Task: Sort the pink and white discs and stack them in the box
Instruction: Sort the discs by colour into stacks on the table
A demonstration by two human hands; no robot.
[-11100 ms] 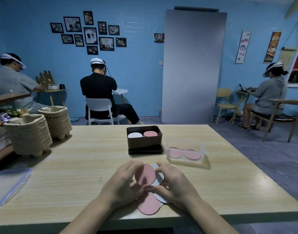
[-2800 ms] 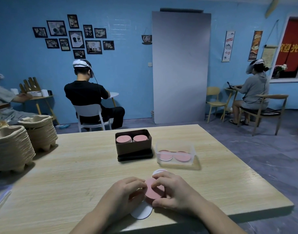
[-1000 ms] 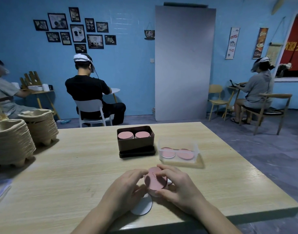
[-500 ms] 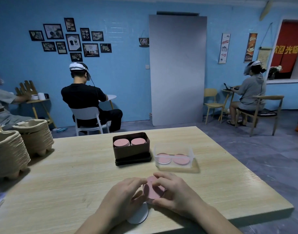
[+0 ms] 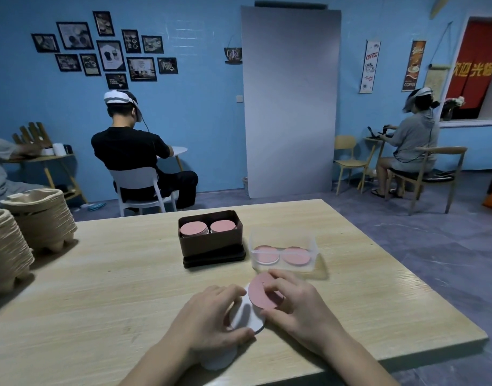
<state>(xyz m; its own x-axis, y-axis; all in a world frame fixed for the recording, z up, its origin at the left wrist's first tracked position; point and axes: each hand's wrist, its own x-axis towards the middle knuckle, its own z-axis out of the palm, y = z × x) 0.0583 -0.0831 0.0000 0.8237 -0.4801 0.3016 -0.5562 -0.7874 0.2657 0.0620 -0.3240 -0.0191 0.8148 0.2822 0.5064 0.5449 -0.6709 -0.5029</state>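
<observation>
Pink card, thin and flat: the pink disc [image 5: 261, 293] is sitting tilted between the two hands, near the front of the bench [image 5: 114, 288]. The right hand [image 5: 300, 305] is pinching it, thumb lying across its face and fingers [image 5: 279, 274] curling round its far edge. The left hand [image 5: 208, 319] is gripping a white disc [image 5: 246, 314] that is overlapping the pink one from beneath, fingers curled over its top and thumb tucked at its near rim.

A second white disc [image 5: 218, 360] is lying at the very front edge of the bench, partly hidden under the left wrist. It is probably the likeliest casualty: any drag of that forearm could be sweeping it off onto the floor.

Further back, the brown box [image 5: 211, 245] is holding two stacks side by side, both showing pink on top. What is lying under those tops cannot be told, so a white disc could easily be going onto the wrong stack. Just beside the box, a clear tray [image 5: 313, 252] is holding two more pink discs.

Because the discs are so thin and are overlapping, two may be lifting as one, or the pink one may be slipping from so light a pinch on the reach across to the box.
</observation>
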